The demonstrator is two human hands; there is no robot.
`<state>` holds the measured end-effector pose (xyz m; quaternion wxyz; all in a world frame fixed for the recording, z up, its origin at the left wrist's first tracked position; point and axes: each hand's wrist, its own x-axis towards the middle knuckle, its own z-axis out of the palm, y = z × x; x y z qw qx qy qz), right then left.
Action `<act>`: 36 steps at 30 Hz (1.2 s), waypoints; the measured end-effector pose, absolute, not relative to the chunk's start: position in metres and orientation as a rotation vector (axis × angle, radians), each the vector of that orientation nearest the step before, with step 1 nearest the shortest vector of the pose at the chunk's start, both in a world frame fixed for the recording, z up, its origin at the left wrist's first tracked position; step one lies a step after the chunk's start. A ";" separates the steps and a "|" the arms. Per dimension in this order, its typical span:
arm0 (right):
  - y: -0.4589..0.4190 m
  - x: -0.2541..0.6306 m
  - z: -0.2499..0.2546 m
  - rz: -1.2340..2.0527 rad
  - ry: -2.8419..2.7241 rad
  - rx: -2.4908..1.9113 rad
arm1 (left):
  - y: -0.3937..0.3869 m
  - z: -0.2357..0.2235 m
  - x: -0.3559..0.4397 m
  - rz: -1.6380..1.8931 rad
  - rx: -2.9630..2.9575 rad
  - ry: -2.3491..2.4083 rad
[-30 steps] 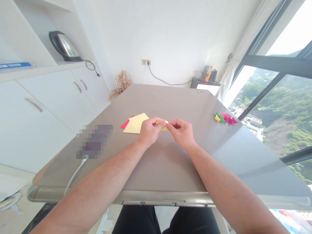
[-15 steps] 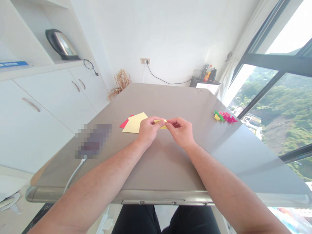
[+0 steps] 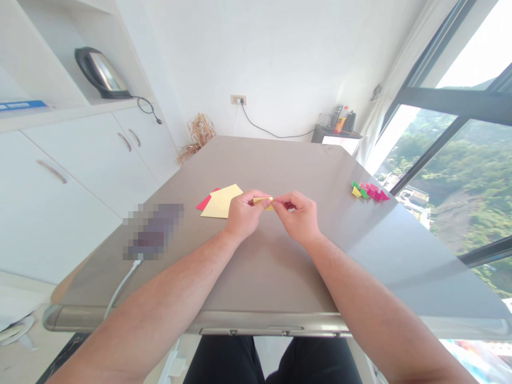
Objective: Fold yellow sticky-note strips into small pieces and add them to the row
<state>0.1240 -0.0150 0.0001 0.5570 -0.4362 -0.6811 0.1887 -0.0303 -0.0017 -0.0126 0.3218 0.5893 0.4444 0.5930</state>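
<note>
Both of my hands meet over the middle of the grey table (image 3: 260, 266). My left hand (image 3: 245, 213) and my right hand (image 3: 298, 216) each pinch an end of a small folded yellow paper (image 3: 264, 201). Most of that paper is hidden by my fingers. Just left of my left hand lie flat sheets of yellow paper (image 3: 221, 202) with a red sheet (image 3: 203, 203) under them. A row of small folded paper pieces (image 3: 368, 192), yellow, green and pink, sits at the table's right edge.
A blurred dark object (image 3: 154, 230) with a white cable lies on the table's left side. White cabinets (image 3: 80, 160) with a kettle (image 3: 100, 72) stand to the left. A large window (image 3: 460, 160) is on the right. A small stand with bottles (image 3: 338, 130) is behind the table.
My fingers have shifted slightly on the yellow paper, pressing it narrower. The view has barely moved.
</note>
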 end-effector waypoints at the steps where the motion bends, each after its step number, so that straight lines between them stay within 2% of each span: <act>1: -0.015 0.124 0.000 0.440 -1.607 -1.031 | -0.002 -0.012 -0.030 1.553 1.556 1.174; 36: -0.012 0.126 -0.003 0.403 -1.642 -0.941 | -0.001 -0.014 -0.030 1.562 1.693 1.100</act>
